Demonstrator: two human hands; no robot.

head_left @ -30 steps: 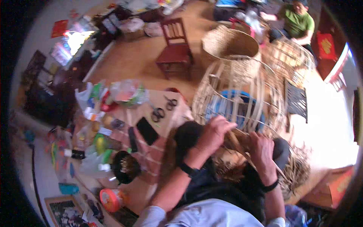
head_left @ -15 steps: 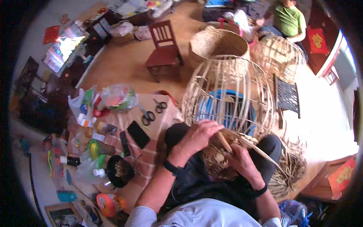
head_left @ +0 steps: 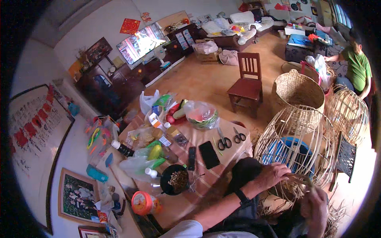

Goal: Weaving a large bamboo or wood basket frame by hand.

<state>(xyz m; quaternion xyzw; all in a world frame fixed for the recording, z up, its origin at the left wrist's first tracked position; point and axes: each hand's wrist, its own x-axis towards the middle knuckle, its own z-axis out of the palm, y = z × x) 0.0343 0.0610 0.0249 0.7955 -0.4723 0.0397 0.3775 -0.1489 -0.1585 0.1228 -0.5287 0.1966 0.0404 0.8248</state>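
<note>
My left hand [head_left: 272, 177], with a dark band on the wrist, is closed on a brown plant-fibre strip [head_left: 298, 177] over my lap. Fingers of my right hand [head_left: 316, 203] pinch the strip's other end; this hand is slightly blurred. Just beyond my hands stands an openwork basket frame [head_left: 260, 148] of pale split canes. Through its ribs shows a blue tub [head_left: 294, 143]. Dry, tangled fibres [head_left: 333, 216] lie around my knees, partly hidden by my hands and dark trousers.
To the left, a table [head_left: 198, 188] bears scissors [head_left: 224, 142], a black tablet [head_left: 209, 154], a black bowl [head_left: 174, 180] and bags. Ahead are a wooden chair [head_left: 246, 88], a woven basket [head_left: 279, 89] and a low stool [head_left: 345, 156]. A person in green [head_left: 359, 71] sits far right.
The view has swung left and up, so my hands and the basket frame sit farther right in the picture. Both hands still grip the strip, and my right hand has turned more upright.
</note>
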